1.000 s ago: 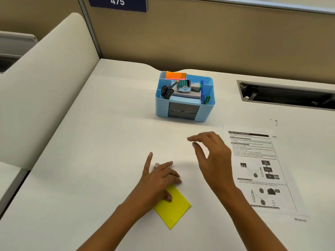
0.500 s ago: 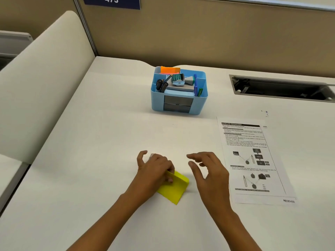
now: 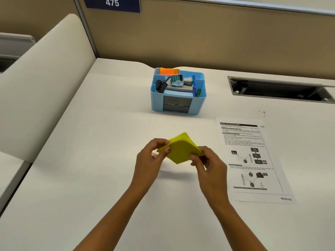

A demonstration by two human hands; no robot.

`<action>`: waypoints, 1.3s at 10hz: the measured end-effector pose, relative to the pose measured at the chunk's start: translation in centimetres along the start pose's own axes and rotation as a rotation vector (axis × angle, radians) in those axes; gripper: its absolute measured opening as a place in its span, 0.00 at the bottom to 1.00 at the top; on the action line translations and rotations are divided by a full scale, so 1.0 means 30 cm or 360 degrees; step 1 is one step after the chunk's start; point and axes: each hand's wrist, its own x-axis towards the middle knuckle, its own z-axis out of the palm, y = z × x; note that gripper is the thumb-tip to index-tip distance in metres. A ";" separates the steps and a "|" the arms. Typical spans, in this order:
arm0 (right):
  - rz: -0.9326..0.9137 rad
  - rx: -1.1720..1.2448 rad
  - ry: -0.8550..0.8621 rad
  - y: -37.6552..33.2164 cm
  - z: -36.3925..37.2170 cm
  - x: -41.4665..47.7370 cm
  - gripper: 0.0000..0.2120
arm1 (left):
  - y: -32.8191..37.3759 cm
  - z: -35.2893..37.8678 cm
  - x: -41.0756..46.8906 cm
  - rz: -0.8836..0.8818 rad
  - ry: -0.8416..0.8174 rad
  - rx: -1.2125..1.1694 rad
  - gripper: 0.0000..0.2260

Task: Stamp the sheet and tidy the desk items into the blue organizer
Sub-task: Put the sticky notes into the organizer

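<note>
Both forearms came in from the bottom edge to mid-frame. Left hand (image 3: 151, 156) pinched the left corner of the yellow sticky-note pad (image 3: 180, 148), right hand (image 3: 208, 163) pinched its lower-right edge; both closed on the pad, which was lifted clear of the white desk (image 3: 90, 178), its shadow lying on the desk just below it. Pad sat diamond-wise, one corner pointing up-frame toward the organizer, far edge raised, face tilted toward the camera; roughly square, so no clear long axis.

Right of the hands, the printed sheet (image 3: 253, 160) lay flat, long axis running near-to-far, slightly skewed, with a "RECEIVED" stamp mark (image 3: 286, 198) at its lower-right corner. The right hand was just beside its left edge, not touching.

Further up, centre frame: blue organizer (image 3: 178, 105), upright, grey drawers facing the camera. Inside: black pens (image 3: 161, 86) left, orange notes (image 3: 169, 71) at back, stamp (image 3: 176, 80) in the middle, blue and green markers (image 3: 196, 89) right. Bare desk between pad and organizer.

Upper right: cable cutout (image 3: 281, 91) in the desk. Far back: tan partition with "475" sign (image 3: 112, 3) at top left
</note>
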 end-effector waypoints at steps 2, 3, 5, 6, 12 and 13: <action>-0.0294 -0.0143 0.0208 -0.076 -0.018 0.197 0.04 | -0.133 -0.076 0.083 0.0128 0.0160 0.0410 0.13; -0.0559 -0.0236 0.0323 -0.143 -0.004 0.379 0.04 | -0.256 -0.112 0.128 0.0105 0.0061 0.0863 0.17; -0.0894 -0.0372 0.0401 -0.243 0.076 0.708 0.06 | -0.307 -0.104 0.129 0.0317 0.0105 0.1397 0.22; -0.0925 -0.0485 0.0276 -0.255 0.125 0.823 0.07 | -0.302 -0.103 0.131 0.0315 0.0120 0.1416 0.22; -0.0399 -0.1408 -0.0676 -0.168 0.326 1.119 0.14 | -0.308 -0.104 0.136 0.0311 0.0152 0.1426 0.21; -0.0415 -0.1284 -0.0652 -0.144 0.336 1.125 0.10 | -0.310 -0.101 0.135 0.0308 0.0148 0.1430 0.21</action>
